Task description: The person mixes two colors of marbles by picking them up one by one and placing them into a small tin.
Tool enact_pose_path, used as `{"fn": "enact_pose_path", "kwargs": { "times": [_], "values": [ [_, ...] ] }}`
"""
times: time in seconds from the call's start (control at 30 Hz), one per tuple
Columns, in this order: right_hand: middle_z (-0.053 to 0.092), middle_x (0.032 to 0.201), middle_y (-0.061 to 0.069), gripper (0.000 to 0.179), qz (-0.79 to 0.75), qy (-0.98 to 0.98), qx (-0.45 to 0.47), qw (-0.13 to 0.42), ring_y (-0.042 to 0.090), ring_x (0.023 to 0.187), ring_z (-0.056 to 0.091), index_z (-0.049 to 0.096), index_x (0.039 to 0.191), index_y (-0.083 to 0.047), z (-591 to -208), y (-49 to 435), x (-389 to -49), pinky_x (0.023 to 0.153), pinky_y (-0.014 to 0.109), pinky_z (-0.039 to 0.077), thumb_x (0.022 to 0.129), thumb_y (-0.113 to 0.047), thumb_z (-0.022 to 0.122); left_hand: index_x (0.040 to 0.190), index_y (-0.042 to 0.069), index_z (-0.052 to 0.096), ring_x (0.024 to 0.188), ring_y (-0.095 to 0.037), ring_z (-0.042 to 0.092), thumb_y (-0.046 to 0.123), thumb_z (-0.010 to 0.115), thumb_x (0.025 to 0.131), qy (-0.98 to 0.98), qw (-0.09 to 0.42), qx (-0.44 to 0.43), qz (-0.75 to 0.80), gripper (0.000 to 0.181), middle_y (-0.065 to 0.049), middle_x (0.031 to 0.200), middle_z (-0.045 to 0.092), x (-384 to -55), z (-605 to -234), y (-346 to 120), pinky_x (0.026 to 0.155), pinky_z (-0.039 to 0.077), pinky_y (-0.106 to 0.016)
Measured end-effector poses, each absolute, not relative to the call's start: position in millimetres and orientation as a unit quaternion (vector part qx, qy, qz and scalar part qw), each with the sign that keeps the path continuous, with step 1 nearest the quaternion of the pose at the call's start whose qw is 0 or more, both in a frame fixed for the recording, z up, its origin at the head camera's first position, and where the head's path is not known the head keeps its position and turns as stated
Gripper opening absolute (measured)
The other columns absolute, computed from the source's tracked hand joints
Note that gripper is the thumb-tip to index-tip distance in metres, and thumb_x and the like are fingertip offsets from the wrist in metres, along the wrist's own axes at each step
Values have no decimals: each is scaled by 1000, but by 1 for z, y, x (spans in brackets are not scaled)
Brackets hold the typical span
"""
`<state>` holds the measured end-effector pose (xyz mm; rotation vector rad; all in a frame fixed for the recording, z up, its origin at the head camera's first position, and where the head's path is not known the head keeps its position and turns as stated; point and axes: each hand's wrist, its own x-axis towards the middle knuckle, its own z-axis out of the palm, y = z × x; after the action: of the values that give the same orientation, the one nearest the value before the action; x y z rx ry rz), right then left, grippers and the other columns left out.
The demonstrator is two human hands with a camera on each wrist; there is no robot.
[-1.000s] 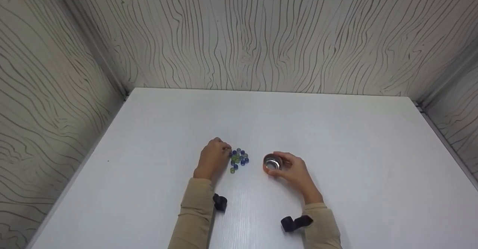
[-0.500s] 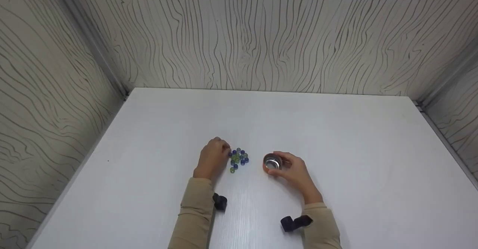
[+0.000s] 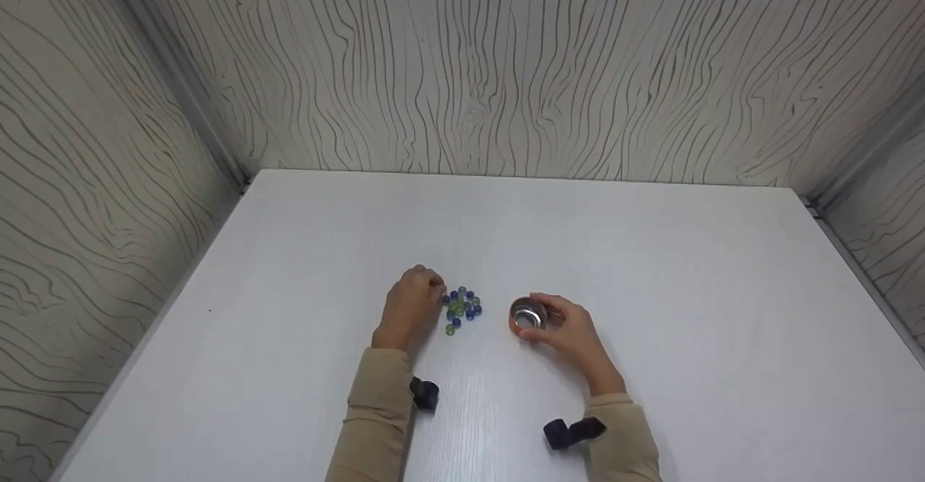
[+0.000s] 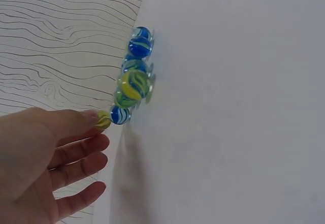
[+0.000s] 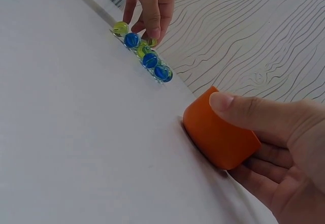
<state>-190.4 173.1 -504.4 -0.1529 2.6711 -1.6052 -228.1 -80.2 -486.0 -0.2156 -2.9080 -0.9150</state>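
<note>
near the middle of the white table [image 3: 686, 287], i see a cluster of glass marbles [image 3: 459, 308], blue and yellow-green with swirls inside. at its left edge the left hand [image 3: 412, 305] pinches a yellow-green marble [image 4: 103, 121] at the tip of the thumb, the lower fingers spread apart; a blue-and-white marble [image 4: 120, 115] lies just beside it. to the right of the cluster, apart from it, i have the right hand [image 3: 574, 330] gripping an orange cup [image 5: 218, 132] from the right, thumb on the near side, fingers on the far. the cup's mouth faces up, showing a shiny silver inside; i cannot tell whether its base sits flat. behind the table stands a pale wall [image 3: 470, 70] with wood-grain lines.
</note>
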Motion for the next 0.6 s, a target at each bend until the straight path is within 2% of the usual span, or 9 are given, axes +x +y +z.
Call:
{"fn": "enact_pose_path", "kwargs": {
  "times": [0.17, 0.6],
  "values": [
    [63, 127, 21, 65, -523, 851, -46, 14, 36, 124, 57, 60, 125, 1, -505, 174, -189, 104, 41, 47, 68, -19, 85, 98, 3, 70, 91, -22, 65, 15, 61, 92, -951, 56, -81, -293, 16, -9, 96, 67, -225, -485, -79, 82, 54, -36],
    [62, 129, 21, 64, -525, 849, -45, 19, 35, 126, 55, 60, 126, 2, -505, 174, -190, 105, 39, 46, 69, -18, 84, 100, 5, 70, 90, -19, 64, 16, 62, 92, -942, 49, -66, -326, 15, -7, 98, 67, -215, -479, -72, 80, 54, -34]
  ]
}}
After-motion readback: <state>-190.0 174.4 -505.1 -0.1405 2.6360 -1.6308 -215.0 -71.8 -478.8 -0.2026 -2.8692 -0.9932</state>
